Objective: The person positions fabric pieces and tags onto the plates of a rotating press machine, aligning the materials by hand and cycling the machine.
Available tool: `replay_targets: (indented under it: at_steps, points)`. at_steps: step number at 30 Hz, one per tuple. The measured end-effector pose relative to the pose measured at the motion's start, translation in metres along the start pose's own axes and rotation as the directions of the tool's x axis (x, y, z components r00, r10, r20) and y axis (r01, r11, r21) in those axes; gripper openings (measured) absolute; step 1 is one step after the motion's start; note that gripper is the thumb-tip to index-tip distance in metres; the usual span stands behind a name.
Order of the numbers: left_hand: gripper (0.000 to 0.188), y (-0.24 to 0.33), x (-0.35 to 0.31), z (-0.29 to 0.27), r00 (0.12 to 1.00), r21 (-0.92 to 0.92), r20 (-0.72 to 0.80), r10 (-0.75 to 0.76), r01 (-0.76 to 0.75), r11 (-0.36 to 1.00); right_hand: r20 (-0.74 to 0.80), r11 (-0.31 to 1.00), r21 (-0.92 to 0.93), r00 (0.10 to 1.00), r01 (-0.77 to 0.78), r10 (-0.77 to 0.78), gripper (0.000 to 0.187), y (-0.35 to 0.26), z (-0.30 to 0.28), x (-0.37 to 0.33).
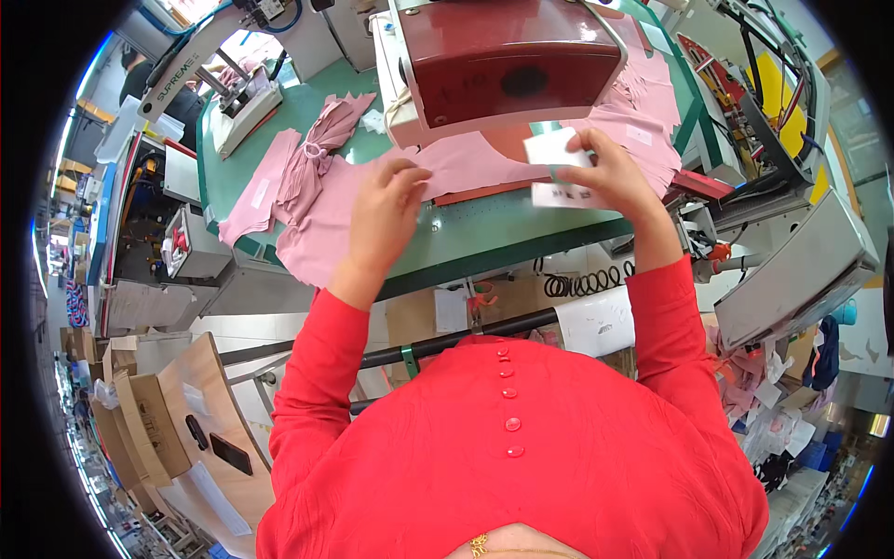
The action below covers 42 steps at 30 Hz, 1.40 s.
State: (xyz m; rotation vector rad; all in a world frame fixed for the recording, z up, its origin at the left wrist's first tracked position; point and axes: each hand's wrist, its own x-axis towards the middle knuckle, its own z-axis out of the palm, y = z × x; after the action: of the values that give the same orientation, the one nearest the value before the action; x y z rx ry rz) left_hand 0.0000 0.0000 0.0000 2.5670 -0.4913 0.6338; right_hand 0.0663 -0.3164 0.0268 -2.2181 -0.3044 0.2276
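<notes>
Red cloth fills the lower middle of my feed: the wearer's buttoned shirt (pixel 507 401), a gold necklace (pixel 479 544) at the bottom edge. At lower left I see a wooden board (pixel 214 373) carrying a dark phone (pixel 231 454).

Farther up, both hands come over the green counter (pixel 531 233). Right of centre, the right hand (pixel 610 177) has its thumb and fingers parted around white pieces: an upper white card (pixel 555 147) at the fingertips and a lower white card (pixel 566 196), dark-marked, below the thumb. Blur keeps me from telling how the lower one is gripped. Left of centre, the left hand (pixel 384 210) is loosely curled, fingertips bunched, over pink fabric (pixel 321 219); I cannot tell whether it touches the cloth.

Between the hands, mid-frame, a pink panel (pixel 470 166) lies over a red-edged platform (pixel 494 192), under the front of a dark red machine head (pixel 512 79) at top centre. To the upper right I have a spread pile of pink pieces (pixel 652 102) with a white label (pixel 639 135). Toward the upper left, a tied pink bundle (pixel 312 177) lies on the counter; beyond it stands a white machine arm (pixel 186 65), and behind that a person in dark clothing (pixel 186 114).
</notes>
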Motion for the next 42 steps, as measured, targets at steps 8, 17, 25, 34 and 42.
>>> replay_targets:
  at_steps: [8,17,25,34,42]
  points:
    - [0.027,0.04,0.009,0.019,0.995,-0.237,-0.01,0.102,-0.102,0.966,-0.079,0.947,0.064,0.947,0.316,-0.311,0.038,-0.039,0.063,0.043]
    - [0.016,0.012,0.013,0.031,0.997,-0.183,0.021,0.08,-0.075,0.98,-0.367,0.751,-0.381,0.657,0.54,-0.659,0.025,-0.014,0.072,0.019]
    - [0.013,0.014,0.015,0.035,0.99,-0.16,-0.005,0.14,-0.139,0.977,-0.267,0.793,-0.545,0.84,0.272,-0.472,0.04,-0.008,0.083,-0.05]
    - [0.012,0.015,0.015,0.037,0.992,-0.143,-0.022,0.121,-0.123,0.982,-0.264,0.81,-0.541,0.869,0.227,-0.42,0.043,-0.008,0.083,-0.05]
    - [0.012,0.018,0.015,0.036,0.995,-0.137,-0.03,0.1,-0.103,0.985,-0.261,0.805,-0.552,0.871,0.219,-0.416,0.043,-0.008,0.085,-0.049]
